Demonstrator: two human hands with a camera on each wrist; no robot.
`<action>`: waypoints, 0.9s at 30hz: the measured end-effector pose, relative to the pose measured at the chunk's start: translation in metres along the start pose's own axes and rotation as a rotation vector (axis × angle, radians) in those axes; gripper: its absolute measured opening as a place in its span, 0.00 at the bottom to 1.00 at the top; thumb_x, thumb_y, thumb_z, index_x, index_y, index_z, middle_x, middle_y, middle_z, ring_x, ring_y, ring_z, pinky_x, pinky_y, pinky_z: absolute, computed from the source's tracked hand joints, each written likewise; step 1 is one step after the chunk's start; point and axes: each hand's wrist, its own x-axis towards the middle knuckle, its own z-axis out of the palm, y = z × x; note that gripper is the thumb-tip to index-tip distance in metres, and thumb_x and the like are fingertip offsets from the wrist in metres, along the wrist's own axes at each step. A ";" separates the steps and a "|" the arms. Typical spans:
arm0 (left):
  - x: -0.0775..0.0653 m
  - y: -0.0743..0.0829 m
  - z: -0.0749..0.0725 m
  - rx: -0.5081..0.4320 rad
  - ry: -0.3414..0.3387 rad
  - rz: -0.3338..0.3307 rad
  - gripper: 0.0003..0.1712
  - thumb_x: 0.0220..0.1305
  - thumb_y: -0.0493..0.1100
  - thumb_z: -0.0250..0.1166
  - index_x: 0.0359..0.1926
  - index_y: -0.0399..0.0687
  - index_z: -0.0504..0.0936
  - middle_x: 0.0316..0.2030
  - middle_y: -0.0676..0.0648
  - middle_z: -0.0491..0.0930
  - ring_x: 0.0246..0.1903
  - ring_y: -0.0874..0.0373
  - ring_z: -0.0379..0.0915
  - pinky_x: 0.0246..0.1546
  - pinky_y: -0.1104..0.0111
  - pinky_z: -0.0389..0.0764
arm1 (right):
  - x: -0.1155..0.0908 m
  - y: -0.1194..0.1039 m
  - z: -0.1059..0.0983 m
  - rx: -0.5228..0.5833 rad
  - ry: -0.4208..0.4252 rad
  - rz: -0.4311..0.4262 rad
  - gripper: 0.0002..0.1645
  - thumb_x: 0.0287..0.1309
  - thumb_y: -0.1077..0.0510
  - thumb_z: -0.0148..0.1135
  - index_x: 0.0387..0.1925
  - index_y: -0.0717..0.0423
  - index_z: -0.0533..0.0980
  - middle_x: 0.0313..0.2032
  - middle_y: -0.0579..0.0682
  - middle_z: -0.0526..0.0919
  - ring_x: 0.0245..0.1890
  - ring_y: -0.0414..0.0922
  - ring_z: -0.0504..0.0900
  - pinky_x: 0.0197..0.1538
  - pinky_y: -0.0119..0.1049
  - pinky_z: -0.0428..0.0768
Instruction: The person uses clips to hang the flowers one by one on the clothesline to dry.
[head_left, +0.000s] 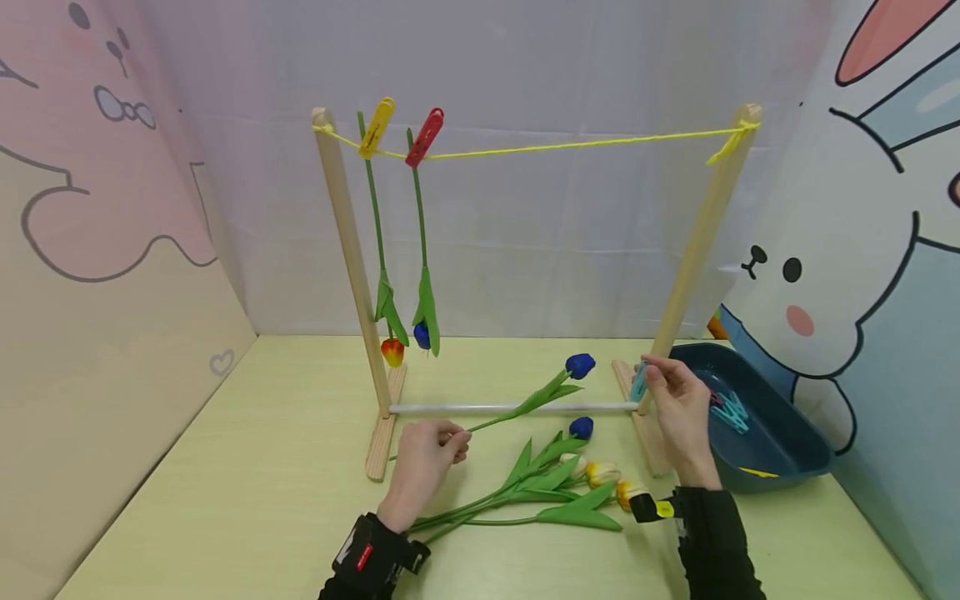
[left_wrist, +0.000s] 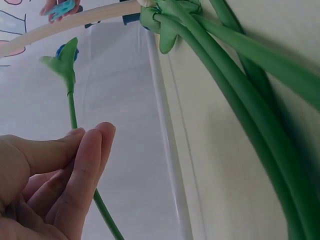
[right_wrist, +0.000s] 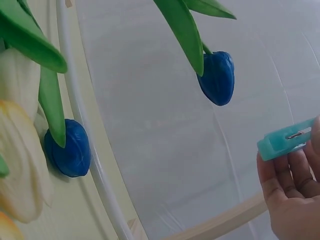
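Note:
My left hand [head_left: 429,467] pinches the green stem of a blue tulip [head_left: 580,366] between thumb and fingertips, its bloom pointing up and to the right. In the left wrist view the stem [left_wrist: 104,214] runs on below the fingers. My right hand [head_left: 678,408] holds a light blue clothespin [right_wrist: 287,141] near the foot of the right post. From a yellow line [head_left: 585,144] two tulips hang bloom down: a red-orange one [head_left: 392,352] under a yellow clothespin [head_left: 377,127], and a blue one [head_left: 422,336] under a red clothespin [head_left: 425,137].
Several tulips [head_left: 517,496], blue and cream-yellow, lie on the table before the frame. A dark blue basin [head_left: 780,467] with clothespins [head_left: 731,412] stands right of it. Wooden posts [head_left: 348,250] and a white bottom bar [head_left: 480,408] make up the frame.

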 end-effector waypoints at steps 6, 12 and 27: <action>0.002 0.001 -0.006 -0.265 -0.010 -0.101 0.05 0.64 0.31 0.67 0.37 0.30 0.87 0.31 0.33 0.88 0.31 0.46 0.88 0.34 0.69 0.87 | 0.000 0.001 -0.001 0.088 0.036 0.014 0.12 0.73 0.60 0.53 0.49 0.58 0.79 0.38 0.35 0.86 0.42 0.31 0.82 0.52 0.16 0.77; 0.006 0.004 -0.012 -0.515 0.038 -0.196 0.10 0.65 0.28 0.64 0.45 0.24 0.84 0.38 0.28 0.87 0.35 0.49 0.89 0.39 0.69 0.87 | 0.000 0.002 -0.002 0.148 -0.035 -0.005 0.12 0.74 0.59 0.53 0.50 0.58 0.79 0.41 0.36 0.85 0.44 0.31 0.82 0.54 0.17 0.77; 0.010 0.006 -0.019 -0.748 0.175 -0.194 0.13 0.62 0.30 0.69 0.44 0.21 0.83 0.33 0.36 0.89 0.31 0.60 0.88 0.40 0.69 0.87 | 0.000 0.002 -0.002 0.167 -0.065 -0.035 0.11 0.73 0.60 0.54 0.50 0.58 0.79 0.40 0.35 0.86 0.45 0.31 0.83 0.54 0.16 0.77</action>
